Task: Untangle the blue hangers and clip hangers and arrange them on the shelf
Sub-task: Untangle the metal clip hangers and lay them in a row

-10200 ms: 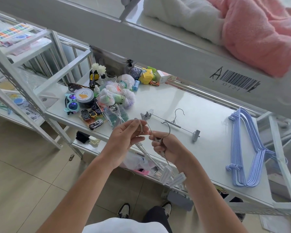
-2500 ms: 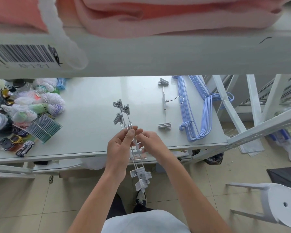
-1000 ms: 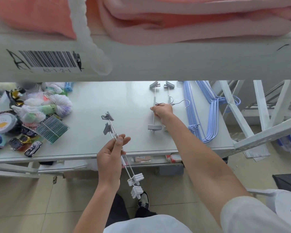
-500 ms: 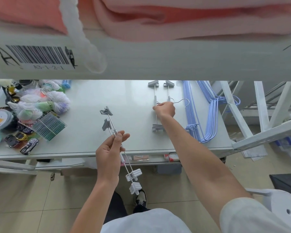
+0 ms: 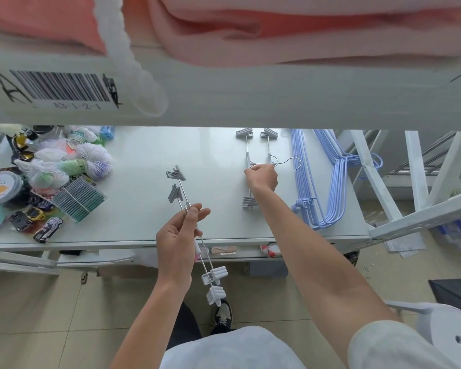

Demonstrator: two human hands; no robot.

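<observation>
Left hand [image 5: 177,235], grip pinched shut on two clip hangers [image 5: 194,227] held over the shelf [image 5: 144,222] edge. Farther out, right hand [image 5: 262,177] closed on two more clip hangers [image 5: 258,166] lying on the shelf, blue hangers [image 5: 317,182] just beside them.

White short-sleeved shirt [image 5: 391,344], dark trousers [image 5: 183,326], black-and-white shoe [image 5: 223,315]; forearms bare.

Left hand [image 5: 176,230] grips clip hangers [image 5: 194,230]; right hand [image 5: 262,177] touches shelf [image 5: 144,209] pair [image 5: 258,161].
</observation>
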